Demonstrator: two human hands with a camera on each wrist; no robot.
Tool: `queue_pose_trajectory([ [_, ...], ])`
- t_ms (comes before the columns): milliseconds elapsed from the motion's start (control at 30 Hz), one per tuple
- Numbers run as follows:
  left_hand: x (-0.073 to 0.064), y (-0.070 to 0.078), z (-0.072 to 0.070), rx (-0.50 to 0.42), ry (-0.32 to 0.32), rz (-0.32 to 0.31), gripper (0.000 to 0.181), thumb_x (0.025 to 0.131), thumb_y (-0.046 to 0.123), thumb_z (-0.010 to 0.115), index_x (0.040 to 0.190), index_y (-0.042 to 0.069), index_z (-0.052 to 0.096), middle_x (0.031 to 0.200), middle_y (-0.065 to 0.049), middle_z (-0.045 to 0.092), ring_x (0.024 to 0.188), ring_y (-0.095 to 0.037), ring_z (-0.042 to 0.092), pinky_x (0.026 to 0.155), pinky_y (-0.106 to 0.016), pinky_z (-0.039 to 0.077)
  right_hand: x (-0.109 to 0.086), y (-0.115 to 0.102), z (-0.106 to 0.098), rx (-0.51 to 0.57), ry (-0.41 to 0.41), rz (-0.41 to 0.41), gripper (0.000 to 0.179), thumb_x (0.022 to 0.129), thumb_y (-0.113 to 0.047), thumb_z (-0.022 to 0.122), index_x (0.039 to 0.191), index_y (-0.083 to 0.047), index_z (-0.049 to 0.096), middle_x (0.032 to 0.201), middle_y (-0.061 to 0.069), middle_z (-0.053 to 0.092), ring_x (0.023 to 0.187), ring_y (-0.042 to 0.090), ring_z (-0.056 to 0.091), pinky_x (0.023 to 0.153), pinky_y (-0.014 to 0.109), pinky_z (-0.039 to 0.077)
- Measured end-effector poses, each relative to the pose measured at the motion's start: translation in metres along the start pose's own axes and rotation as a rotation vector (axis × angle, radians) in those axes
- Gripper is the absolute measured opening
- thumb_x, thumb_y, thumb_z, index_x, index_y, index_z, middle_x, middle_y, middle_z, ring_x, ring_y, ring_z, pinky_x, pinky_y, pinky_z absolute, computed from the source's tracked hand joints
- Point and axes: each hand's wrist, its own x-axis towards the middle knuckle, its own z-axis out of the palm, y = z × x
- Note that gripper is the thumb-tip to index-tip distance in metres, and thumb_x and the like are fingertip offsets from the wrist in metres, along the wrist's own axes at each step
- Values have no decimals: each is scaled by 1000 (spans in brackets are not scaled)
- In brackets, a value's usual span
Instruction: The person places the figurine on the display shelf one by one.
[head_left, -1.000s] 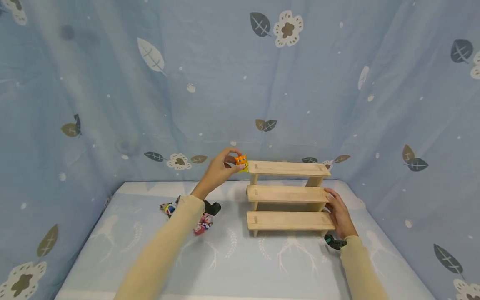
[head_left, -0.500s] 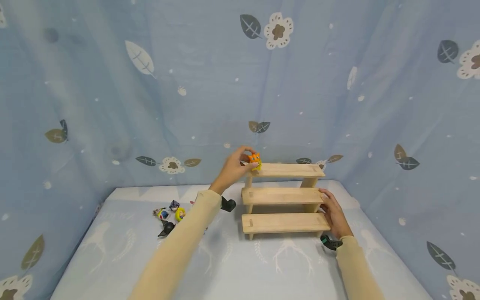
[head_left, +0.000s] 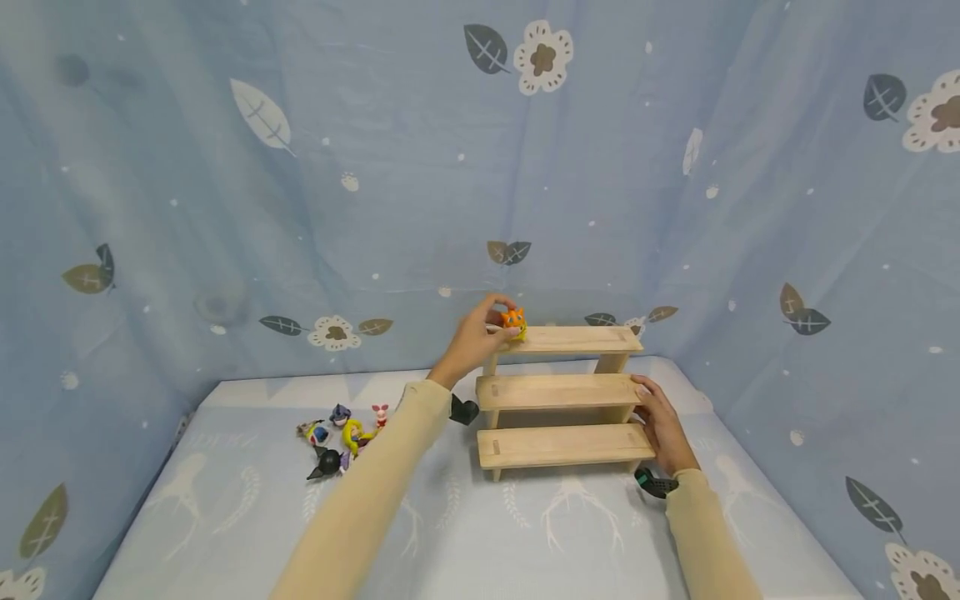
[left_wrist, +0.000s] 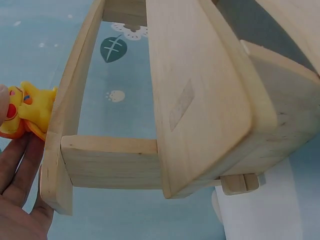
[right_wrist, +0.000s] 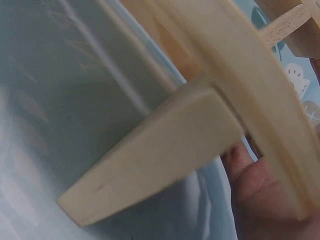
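My left hand pinches a small orange and yellow toy figurine at the left end of the top step of a three-step wooden display stand. In the left wrist view, the figurine touches the top board, thumb and fingers around it; whether its base rests flat is hard to tell. My right hand grips the right side of the stand near the middle step. Part of that hand shows behind a board in the right wrist view, most of its fingers hidden.
Several small figurines lie grouped on the left of the table, among them a black one, a yellow-haired one and a pink one. My left sleeve partly covers the group. A blue patterned curtain hangs behind the table.
My left hand has carried the figurine right, from beside the top step's left edge to over its left end. My right hand stays on the stand. The head view has shifted slightly.
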Motion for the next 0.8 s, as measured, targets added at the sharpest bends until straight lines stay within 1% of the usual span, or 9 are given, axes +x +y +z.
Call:
queue_pose_trajectory([
  [100,3,1,0,7,-28,0,37,98,19,73,131,23,58,116,-2,68,104,-16,65,91,-38,56,3,2,-1,6,14,-1,56,110,-48,42,161,-26,30,160,8,32,130,13,49,97,28,46],
  [167,4,3,1,13,-52,10,38,98,20,73,134,22,58,120,-3,67,106,-17,65,92,-38,56,3,3,-2,6,20,-3,55,110,-49,42,160,-27,31,161,8,32,130,13,49,98,28,45],
  [333,7,5,2,39,-106,20,43,98,19,73,138,22,57,124,-4,66,106,-20,66,89,-37,57,3,3,-4,14,35,-4,51,111,-47,41,158,-28,34,159,8,34,129,13,50,97,26,46],
  [500,8,5,5,22,-129,18,44,99,19,72,140,22,57,124,-6,65,105,-22,67,88,-39,57,2,2,-5,15,46,-4,49,111,-46,42,157,-29,36,158,8,35,128,12,50,96,25,47],
  [600,8,6,6,21,-124,16,42,99,20,72,138,24,58,122,-5,65,104,-22,67,88,-39,57,1,2,-6,14,52,-6,50,111,-47,42,157,-29,36,157,7,36,128,12,51,95,24,47],
  [667,8,7,8,36,-107,12,41,98,19,73,136,25,59,121,-3,65,105,-20,66,89,-39,57,1,3,-5,15,55,-12,50,110,-47,43,156,-28,37,156,8,37,127,13,51,95,24,48],
  [800,8,8,14,61,-38,-5,41,95,17,76,132,24,60,116,-2,68,103,-17,64,86,-38,57,1,8,1,-1,41,-14,53,110,-49,43,157,-27,36,156,7,37,128,12,51,96,24,47],
])
